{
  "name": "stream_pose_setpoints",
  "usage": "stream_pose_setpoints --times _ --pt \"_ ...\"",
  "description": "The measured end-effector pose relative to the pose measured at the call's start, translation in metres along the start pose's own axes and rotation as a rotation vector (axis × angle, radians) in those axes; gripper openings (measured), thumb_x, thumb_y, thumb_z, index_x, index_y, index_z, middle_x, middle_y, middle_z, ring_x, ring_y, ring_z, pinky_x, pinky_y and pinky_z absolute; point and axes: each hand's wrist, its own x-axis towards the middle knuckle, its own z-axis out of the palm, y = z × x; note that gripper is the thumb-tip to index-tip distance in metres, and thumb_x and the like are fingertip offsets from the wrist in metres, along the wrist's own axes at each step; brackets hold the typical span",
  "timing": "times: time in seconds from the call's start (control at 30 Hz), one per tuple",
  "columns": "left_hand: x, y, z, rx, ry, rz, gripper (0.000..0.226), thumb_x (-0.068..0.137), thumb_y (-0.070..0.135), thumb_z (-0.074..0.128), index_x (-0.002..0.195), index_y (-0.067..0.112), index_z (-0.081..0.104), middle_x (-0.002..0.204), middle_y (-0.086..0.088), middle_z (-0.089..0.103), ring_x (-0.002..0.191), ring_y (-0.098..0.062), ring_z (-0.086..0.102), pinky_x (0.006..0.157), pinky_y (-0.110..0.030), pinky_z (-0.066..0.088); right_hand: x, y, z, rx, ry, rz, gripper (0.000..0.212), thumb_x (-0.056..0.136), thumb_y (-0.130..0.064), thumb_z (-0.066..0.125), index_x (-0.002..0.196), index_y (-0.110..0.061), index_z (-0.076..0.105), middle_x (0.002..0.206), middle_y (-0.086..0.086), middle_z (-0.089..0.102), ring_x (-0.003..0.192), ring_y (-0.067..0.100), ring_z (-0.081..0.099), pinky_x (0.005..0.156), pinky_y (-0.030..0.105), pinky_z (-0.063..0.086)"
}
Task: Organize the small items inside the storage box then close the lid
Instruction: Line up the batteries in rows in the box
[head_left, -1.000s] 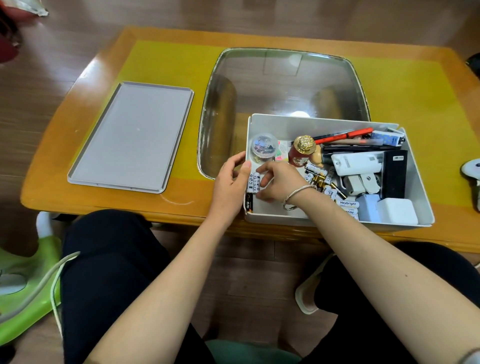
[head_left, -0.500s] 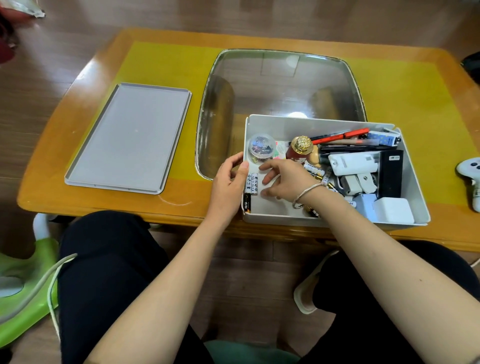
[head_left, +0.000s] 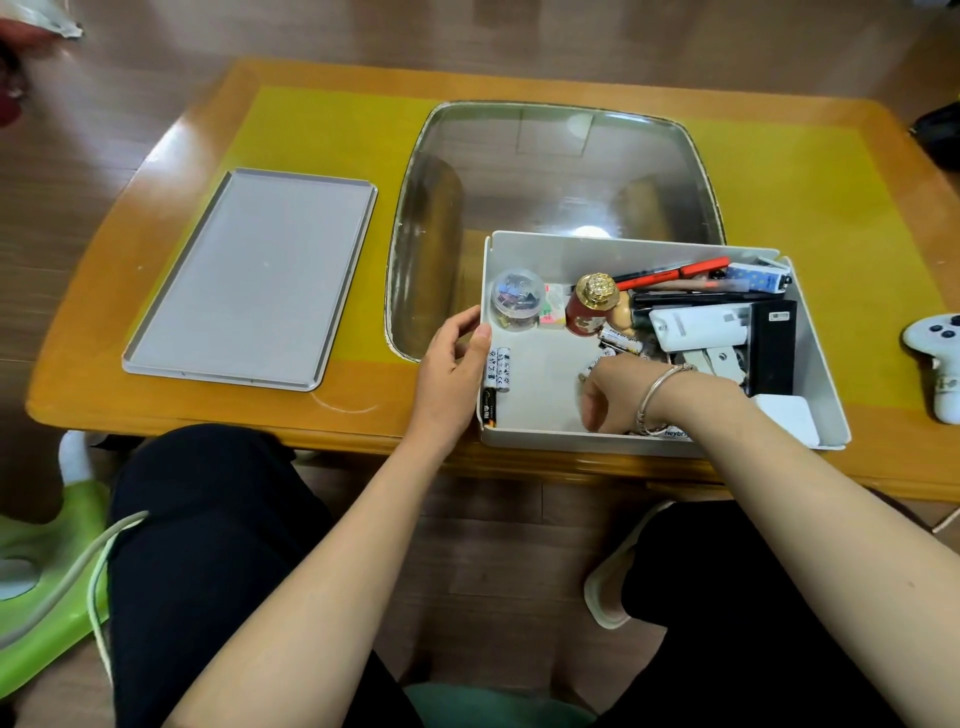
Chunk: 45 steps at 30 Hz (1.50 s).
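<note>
My left hand (head_left: 451, 370) grips the white plastic storage box (head_left: 618, 249) wall to steady it, while my curled right hand (head_left: 615, 395) digs among batteries; its hold I cannot tell.

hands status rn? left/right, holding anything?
Left hand: grips the left wall of the storage box, thumb over its rim.
Right hand: inside the box, fingers curled down among batteries; what it holds cannot be told.
</note>
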Motion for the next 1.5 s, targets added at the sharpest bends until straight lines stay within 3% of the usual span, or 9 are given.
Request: stream_pose_setpoints --times 0.23,0.43,0.63,0.73,0.8,1.0,1.13,1.27,1.5 --pt "0.000 -0.001 0.000 -0.004 -0.003 0.005 0.036 0.098 0.033 0.048 0.131 0.019 0.051 0.125 0.004 0.059 0.110 -0.005 0.056 0.081 -0.016 0.049 0.006 -0.004 0.004 -0.016 0.158 0.036 0.021 0.075 -0.032 0.069 0.068 -0.012 0.069 0.071 0.005 0.068 0.069 0.020 0.060 0.067 0.030 0.053" --pt "0.000 -0.002 0.000 0.002 -0.008 0.012 0.036 0.099 0.033 0.048 0.132 0.019 0.051 0.126 0.003 0.059 0.111 -0.006 0.056 0.083 -0.017 0.050 0.009 -0.006 0.003 0.022 0.259 0.067 0.018 0.074 -0.029 0.073 0.079 -0.012 0.070 0.080 0.005 0.067 0.079 0.021 0.060 0.067 0.027 0.047" --pt "0.001 -0.002 0.000 -0.001 -0.006 0.011 0.036 0.099 0.032 0.048 0.131 0.019 0.052 0.126 0.002 0.059 0.111 -0.005 0.055 0.088 -0.024 0.050 0.014 -0.009 0.011 0.004 0.258 0.080 0.021 0.069 -0.029 0.075 0.063 -0.018 0.058 0.074 0.004 0.061 0.075 0.022 0.057 0.062 0.026 0.042" --pt "0.000 -0.002 0.000 -0.004 -0.004 0.016 0.035 0.099 0.032 0.048 0.131 0.018 0.052 0.126 0.002 0.059 0.111 -0.006 0.055 0.087 -0.021 0.049 0.014 -0.012 0.009 0.046 0.290 0.052 0.012 0.074 -0.024 0.067 0.079 -0.014 0.063 0.077 0.003 0.060 0.077 0.022 0.057 0.065 0.027 0.045" --pt "0.000 -0.002 0.000 -0.009 -0.003 0.020 0.035 0.099 0.030 0.048 0.131 0.017 0.052 0.126 0.002 0.059 0.111 -0.005 0.055 0.086 -0.018 0.049 0.014 -0.017 0.006 0.177 0.324 0.029 0.021 0.076 -0.020 0.066 0.096 -0.014 0.063 0.079 0.000 0.056 0.074 0.018 0.053 0.067 0.026 0.044" --pt "0.000 -0.001 0.000 -0.006 0.001 0.016 0.034 0.099 0.030 0.048 0.131 0.018 0.052 0.127 0.002 0.059 0.113 -0.007 0.055 0.090 -0.025 0.050 0.021 -0.042 0.003 0.541 0.140 0.097 0.015 0.079 -0.019 0.072 0.083 -0.013 0.058 0.059 0.005 0.066 0.038 0.010 0.060 0.034 0.018 0.042" --pt "-0.001 0.000 0.000 -0.008 -0.001 0.014 0.035 0.099 0.030 0.048 0.131 0.018 0.052 0.126 0.002 0.059 0.111 -0.007 0.056 0.090 -0.029 0.052 0.026 -0.051 0.007 0.480 0.060 0.097 0.036 0.071 -0.030 0.080 0.095 -0.013 0.058 0.075 0.003 0.069 0.057 0.014 0.065 0.056 0.028 0.054" --pt "-0.001 0.000 0.000 -0.011 -0.003 0.012 0.035 0.099 0.031 0.047 0.131 0.019 0.052 0.127 0.001 0.059 0.114 -0.010 0.055 0.093 -0.036 0.051 0.027 -0.052 0.010 0.481 0.087 0.108 0.058 0.068 -0.029 0.082 0.112 -0.016 0.048 0.102 0.007 0.064 0.088 0.025 0.062 0.081 0.041 0.053" --pt "-0.001 0.000 0.001 -0.005 0.008 0.009 0.034 0.099 0.030 0.048 0.131 0.017 0.052 0.127 0.001 0.059 0.114 -0.010 0.056 0.095 -0.038 0.050 0.026 -0.060 0.011 0.592 0.112 0.117 0.086 0.067 -0.011 0.080 0.138 -0.016 0.031 0.109 0.012 0.063 0.084 0.025 0.063 0.078 0.040 0.056"
